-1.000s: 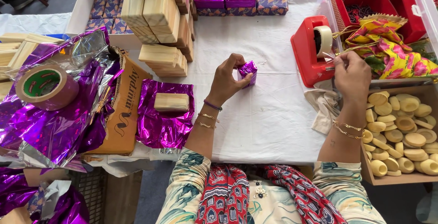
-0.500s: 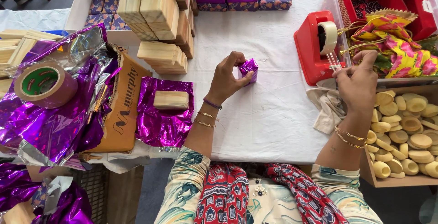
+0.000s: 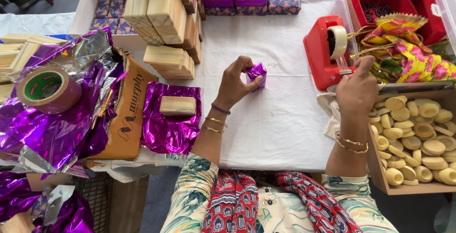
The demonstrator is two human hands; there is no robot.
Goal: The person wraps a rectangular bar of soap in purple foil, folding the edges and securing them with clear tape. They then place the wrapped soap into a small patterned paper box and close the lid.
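White cloth covers the worktable (image 3: 266, 128) where a person wraps small blocks in foil. At the centre, the left hand (image 3: 235, 83) grips a small purple foil-wrapped block (image 3: 257, 73), fingers clenched around it and pressing it to the cloth. At three o'clock from it, the right hand (image 3: 357, 88) reaches the red tape dispenser (image 3: 320, 55), its fingertips pinched at the strip of clear tape (image 3: 341, 63) by the cutter. At nine o'clock of the left hand, a bare wooden block (image 3: 177, 105) lies on an open sheet of purple foil (image 3: 168, 133). Stacked wooden blocks (image 3: 161, 14) stand at eleven o'clock. A box of pale round pieces (image 3: 418, 142) sits at four o'clock, just beside the right wrist.
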